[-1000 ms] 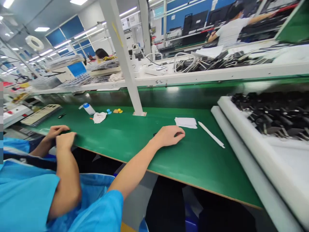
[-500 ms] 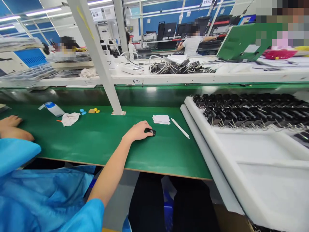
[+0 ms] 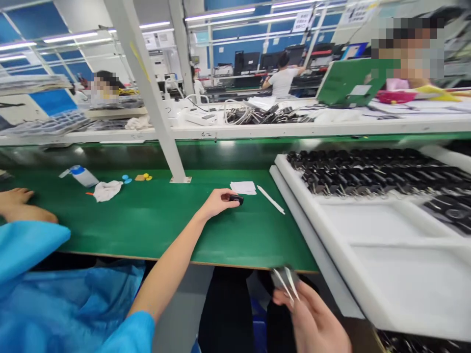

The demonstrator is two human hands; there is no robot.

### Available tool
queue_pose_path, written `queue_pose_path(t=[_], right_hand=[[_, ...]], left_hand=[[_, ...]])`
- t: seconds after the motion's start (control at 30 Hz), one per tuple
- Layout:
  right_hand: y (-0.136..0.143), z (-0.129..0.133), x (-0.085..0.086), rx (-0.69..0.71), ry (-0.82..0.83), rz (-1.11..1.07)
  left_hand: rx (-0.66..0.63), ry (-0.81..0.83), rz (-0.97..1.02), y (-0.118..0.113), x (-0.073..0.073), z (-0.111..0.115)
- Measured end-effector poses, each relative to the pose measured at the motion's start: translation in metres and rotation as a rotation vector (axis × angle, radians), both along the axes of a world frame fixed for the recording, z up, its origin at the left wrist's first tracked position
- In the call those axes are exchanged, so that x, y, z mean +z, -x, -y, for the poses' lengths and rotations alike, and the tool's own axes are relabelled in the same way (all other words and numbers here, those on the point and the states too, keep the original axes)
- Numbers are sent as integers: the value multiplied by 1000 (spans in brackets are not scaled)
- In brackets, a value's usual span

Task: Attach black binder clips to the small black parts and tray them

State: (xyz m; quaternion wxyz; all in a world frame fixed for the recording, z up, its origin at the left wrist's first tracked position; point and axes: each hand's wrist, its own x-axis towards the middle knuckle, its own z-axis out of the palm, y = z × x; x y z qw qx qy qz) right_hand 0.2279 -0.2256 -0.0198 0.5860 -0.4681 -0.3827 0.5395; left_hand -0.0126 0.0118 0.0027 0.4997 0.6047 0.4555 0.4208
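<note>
My right hand (image 3: 312,318) rises at the bottom edge, below the green bench's (image 3: 154,220) front lip. Its fingers pinch a small dark part (image 3: 285,280) with thin pale strips, blurred by motion. My left hand is out of view. To my left a co-worker in a blue top (image 3: 55,294) stretches an arm across the bench, the hand (image 3: 217,201) resting on a small black device (image 3: 236,199). Another hand (image 3: 16,198) lies on the bench at the far left.
A white foam tray (image 3: 368,230) on the right holds rows of black clips (image 3: 368,169). On the bench lie white papers (image 3: 243,187), a white pen (image 3: 270,199), a cloth (image 3: 106,189) and a bottle (image 3: 83,175). A slanted white post (image 3: 154,103) stands mid-bench. People work behind.
My view has swung right, away from the co-worker. My right hand has come up into view holding the small dark part. The co-worker's hand stays on the black device.
</note>
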Motion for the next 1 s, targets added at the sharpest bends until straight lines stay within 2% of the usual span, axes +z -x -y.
queue_pose_path(t=[0.07, 0.13, 0.23, 0.33, 0.47, 0.63, 0.77, 1.0], right_hand=[[14, -36, 3, 83, -29, -105], [22, -77, 4, 176, -78, -113], [20, -130, 5, 220, -131, 44], [8, -160, 1, 229, -180, 168], [-4, -172, -11, 263, -185, 212], [-7, -172, -24, 252, -212, 370], [-7, -171, -25, 231, -221, 430], [-2, -174, -19, 224, -221, 412]], left_hand=[[1, 28, 63, -3, -3, -2], [-21, 58, 100, -5, -5, -3], [-70, 100, 161, -7, -5, -2], [-83, 146, 208, -10, -1, 0], [-98, 184, 196, -16, 2, 4], [-111, 177, 135, -24, -2, 5], [-131, 179, 109, -29, -4, 8], [-118, 182, 89, -33, 1, 10]])
